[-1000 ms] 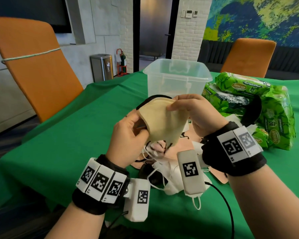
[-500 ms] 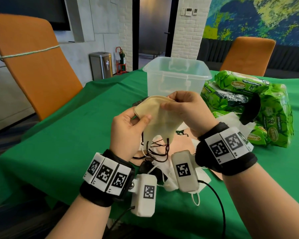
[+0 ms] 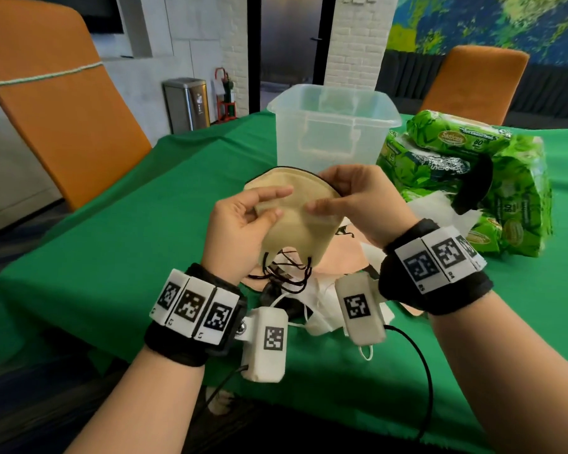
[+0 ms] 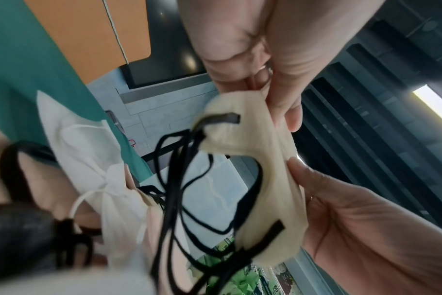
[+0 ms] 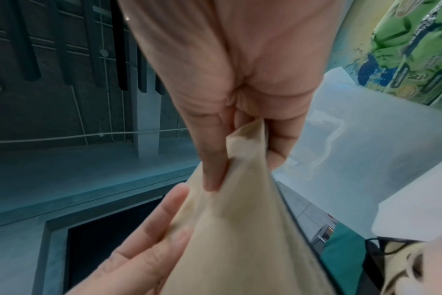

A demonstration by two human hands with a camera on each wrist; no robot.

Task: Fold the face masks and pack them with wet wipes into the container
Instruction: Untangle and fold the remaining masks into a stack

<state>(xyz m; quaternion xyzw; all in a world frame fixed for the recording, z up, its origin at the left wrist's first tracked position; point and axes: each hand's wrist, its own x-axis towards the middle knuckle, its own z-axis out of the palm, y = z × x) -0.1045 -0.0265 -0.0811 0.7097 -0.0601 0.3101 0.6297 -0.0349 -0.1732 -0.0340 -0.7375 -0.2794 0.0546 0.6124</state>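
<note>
Both hands (image 3: 243, 224) (image 3: 358, 204) pinch beige mask (image 3: 295, 231), ear loops hanging down.

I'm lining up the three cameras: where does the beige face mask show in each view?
Head: beige face mask at centre, held between left hand and right hand.
Left wrist: mask right of centre, black ear loops dangling.
Right wrist: mask at lower centre.
Shared landmark: clear plastic container.

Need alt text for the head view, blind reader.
Both hands, left hand and right hand, hold a beige face mask with black ear loops above a green table. Behind it stands an open clear container, with green wet wipes packs to its right.
</note>
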